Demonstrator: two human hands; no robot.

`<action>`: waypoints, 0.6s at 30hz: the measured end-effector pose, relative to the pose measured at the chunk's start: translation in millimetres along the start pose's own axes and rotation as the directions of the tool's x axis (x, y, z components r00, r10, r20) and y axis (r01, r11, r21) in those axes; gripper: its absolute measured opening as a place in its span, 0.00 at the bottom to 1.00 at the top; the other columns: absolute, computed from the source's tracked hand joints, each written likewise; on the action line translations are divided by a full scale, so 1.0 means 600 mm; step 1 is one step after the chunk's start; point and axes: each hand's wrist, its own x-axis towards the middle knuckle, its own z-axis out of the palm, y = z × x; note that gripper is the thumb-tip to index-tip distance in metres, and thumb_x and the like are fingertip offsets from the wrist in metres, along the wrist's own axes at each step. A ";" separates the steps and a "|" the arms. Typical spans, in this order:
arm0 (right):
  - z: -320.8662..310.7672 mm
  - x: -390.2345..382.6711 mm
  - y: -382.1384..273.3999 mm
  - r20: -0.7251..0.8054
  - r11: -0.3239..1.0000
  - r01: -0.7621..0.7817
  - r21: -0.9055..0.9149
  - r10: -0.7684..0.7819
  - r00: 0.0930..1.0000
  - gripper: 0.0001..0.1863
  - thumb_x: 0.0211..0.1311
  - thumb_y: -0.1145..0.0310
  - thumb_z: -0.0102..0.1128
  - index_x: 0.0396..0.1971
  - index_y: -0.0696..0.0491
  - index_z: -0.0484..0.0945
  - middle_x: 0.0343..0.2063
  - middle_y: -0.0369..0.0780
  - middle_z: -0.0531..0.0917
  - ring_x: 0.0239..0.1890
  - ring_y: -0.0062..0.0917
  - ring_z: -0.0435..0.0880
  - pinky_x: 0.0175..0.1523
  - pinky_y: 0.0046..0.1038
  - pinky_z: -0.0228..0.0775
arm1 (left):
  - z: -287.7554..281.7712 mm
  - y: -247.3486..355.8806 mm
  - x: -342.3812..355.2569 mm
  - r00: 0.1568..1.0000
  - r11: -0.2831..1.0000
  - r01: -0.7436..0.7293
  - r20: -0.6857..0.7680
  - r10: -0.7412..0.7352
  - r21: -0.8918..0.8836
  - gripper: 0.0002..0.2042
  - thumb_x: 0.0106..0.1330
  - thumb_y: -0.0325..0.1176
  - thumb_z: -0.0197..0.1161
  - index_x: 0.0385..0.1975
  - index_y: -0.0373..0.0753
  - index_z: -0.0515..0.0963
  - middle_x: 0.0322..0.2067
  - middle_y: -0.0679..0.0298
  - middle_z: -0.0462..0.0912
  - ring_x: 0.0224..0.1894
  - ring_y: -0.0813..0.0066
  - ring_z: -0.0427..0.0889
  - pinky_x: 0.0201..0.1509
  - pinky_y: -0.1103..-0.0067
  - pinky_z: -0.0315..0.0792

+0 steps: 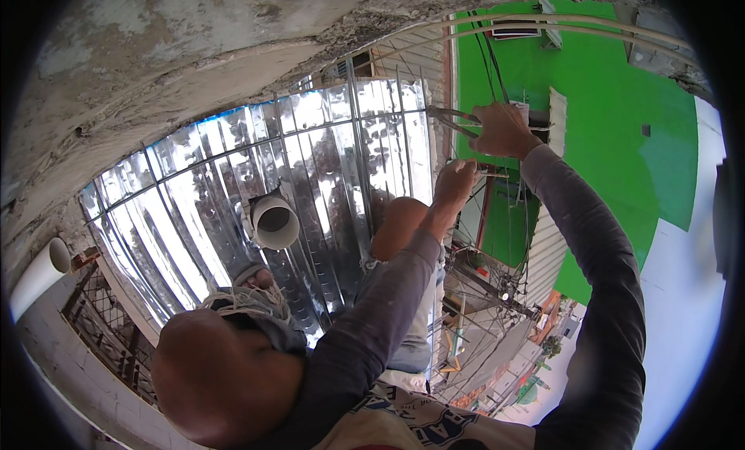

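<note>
My right hand [500, 128] is closed round a dark, long-handled metal tool [454, 120], whose far end reaches left to the steel bars [349, 120] at the edge of a shiny corrugated metal sheet [326, 186]. Below it, my left hand [458, 182] is pinched closed near that sheet's right edge; I cannot make out what is in its fingers. A short white plastic pipe [279, 229] pokes up through the middle of the sheet. My bare knees [217, 372] and a foot [256, 278] are on or over the sheet.
Rough concrete [178, 39] overhangs the top and left. A white pipe [39, 287] juts out at the left above a rusty grille [105, 326]. Beyond the sheet's right edge are tangled cables [504, 287], a bright green wall [597, 140] and rooftops [504, 380] far below.
</note>
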 end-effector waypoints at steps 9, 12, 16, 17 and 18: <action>0.038 0.014 0.000 0.027 0.875 0.082 -0.477 -0.079 0.997 0.11 0.58 0.65 0.68 0.33 0.57 0.86 0.27 0.41 0.86 0.32 0.36 0.87 0.38 0.41 0.77 | -0.062 -0.040 0.032 0.990 1.000 -0.011 -0.137 0.012 0.006 0.21 0.78 0.39 0.54 0.59 0.27 0.78 0.41 0.54 0.88 0.41 0.72 0.85 0.49 0.76 0.77; 0.016 0.037 0.045 0.236 0.990 -0.140 -0.029 0.143 0.961 0.10 0.56 0.67 0.71 0.33 0.58 0.85 0.24 0.41 0.84 0.25 0.31 0.85 0.31 0.42 0.77 | -0.055 -0.046 0.038 0.990 0.999 -0.038 -0.134 0.040 0.017 0.19 0.78 0.38 0.54 0.56 0.28 0.79 0.40 0.56 0.88 0.39 0.74 0.84 0.48 0.77 0.76; 0.009 0.031 0.065 0.769 0.529 -0.729 0.434 0.204 0.606 0.13 0.52 0.72 0.76 0.36 0.61 0.85 0.21 0.41 0.84 0.15 0.27 0.82 0.18 0.32 0.75 | -0.056 -0.047 0.032 0.993 0.999 -0.046 -0.111 0.045 -0.006 0.18 0.77 0.37 0.55 0.55 0.27 0.79 0.39 0.56 0.88 0.39 0.74 0.84 0.47 0.78 0.77; 0.026 0.016 0.069 0.785 0.400 -0.766 0.502 0.161 0.599 0.14 0.50 0.73 0.77 0.36 0.62 0.85 0.20 0.41 0.84 0.13 0.27 0.81 0.16 0.30 0.74 | -0.057 -0.044 0.026 0.994 0.999 -0.040 -0.106 0.038 -0.010 0.18 0.77 0.36 0.55 0.55 0.26 0.79 0.39 0.56 0.87 0.39 0.74 0.84 0.46 0.78 0.77; 0.032 0.005 0.063 0.713 0.462 -0.715 0.524 0.221 0.665 0.16 0.50 0.73 0.77 0.38 0.61 0.85 0.21 0.41 0.84 0.13 0.27 0.82 0.16 0.30 0.75 | -0.059 -0.040 0.027 0.994 0.999 -0.019 -0.112 0.015 -0.033 0.18 0.77 0.36 0.55 0.54 0.26 0.79 0.38 0.56 0.87 0.38 0.74 0.84 0.46 0.78 0.77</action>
